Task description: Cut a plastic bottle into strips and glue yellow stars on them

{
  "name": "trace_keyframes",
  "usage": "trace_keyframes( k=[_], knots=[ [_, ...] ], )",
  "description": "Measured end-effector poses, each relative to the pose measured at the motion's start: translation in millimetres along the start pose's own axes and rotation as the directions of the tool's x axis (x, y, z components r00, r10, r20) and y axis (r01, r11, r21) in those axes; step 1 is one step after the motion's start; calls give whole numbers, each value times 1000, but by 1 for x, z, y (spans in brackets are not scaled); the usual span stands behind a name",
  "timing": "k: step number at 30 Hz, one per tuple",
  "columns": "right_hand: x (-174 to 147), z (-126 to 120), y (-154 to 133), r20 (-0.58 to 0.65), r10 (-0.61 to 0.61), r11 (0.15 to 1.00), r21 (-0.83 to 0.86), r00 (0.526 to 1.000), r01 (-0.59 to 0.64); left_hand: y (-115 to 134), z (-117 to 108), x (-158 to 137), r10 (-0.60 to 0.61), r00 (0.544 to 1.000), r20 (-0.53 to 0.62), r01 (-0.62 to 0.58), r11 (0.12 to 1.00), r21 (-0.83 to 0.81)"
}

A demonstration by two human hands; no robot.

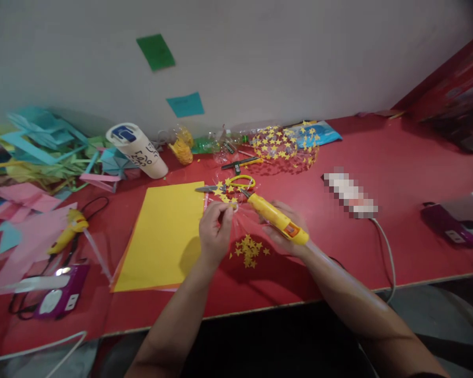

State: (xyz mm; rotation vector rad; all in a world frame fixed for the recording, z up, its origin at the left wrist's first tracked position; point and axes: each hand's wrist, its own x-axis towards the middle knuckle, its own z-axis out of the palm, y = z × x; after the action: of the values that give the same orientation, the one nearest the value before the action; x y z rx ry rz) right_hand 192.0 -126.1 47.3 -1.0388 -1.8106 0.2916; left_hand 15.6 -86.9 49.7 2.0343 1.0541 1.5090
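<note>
My left hand (216, 231) is closed, thumb and finger pinching the edge of a clear plastic piece with yellow paper stars (222, 193) on its thin strands. A yellow hot glue gun (276, 214) lies in the closed grip of my right hand (289, 236). Its metal nozzle points toward the stars, close to my left fingertips. Scissors with yellow handles (242, 181) lie just behind the clear piece, partly covered by it. Below and between my hands is a small heap of loose yellow stars (250, 251).
Yellow paper sheets (161, 236) lie left of my hands. A white tumbler (137, 150), a box cutter (242, 164) and another star-covered clear piece (278, 143) stand or lie farther back. At left are a second glue gun (69, 231) and a purple power strip (63, 294).
</note>
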Motion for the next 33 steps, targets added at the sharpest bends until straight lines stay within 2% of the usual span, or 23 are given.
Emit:
trace_keyframes(
  k=[3, 6, 11, 19, 33],
  knots=[
    [0, -2, -2, 72, 39, 996, 82, 997, -45, -2, -1, 1, 10, 999, -44, -8, 999, 39],
    [-1, 1, -4, 85, 51, 993, 105, 995, -60, -3, -1, 1, 36, 998, -46, -33, 996, 82],
    [-1, 6, -5, 75, 3, 999, 42, 997, -6, -5, 1, 0, 85, 995, -60, -77, 989, 123],
    [-7, 7, -1, 147, 84, 995, 39, 986, -90, -9, 2, -2, 116, 991, -67, -104, 981, 163],
    [-6, 9, -3, 150, 85, 996, -20, 985, -83, -8, 2, -2, 95, 993, -63, -85, 986, 147]
  ],
)
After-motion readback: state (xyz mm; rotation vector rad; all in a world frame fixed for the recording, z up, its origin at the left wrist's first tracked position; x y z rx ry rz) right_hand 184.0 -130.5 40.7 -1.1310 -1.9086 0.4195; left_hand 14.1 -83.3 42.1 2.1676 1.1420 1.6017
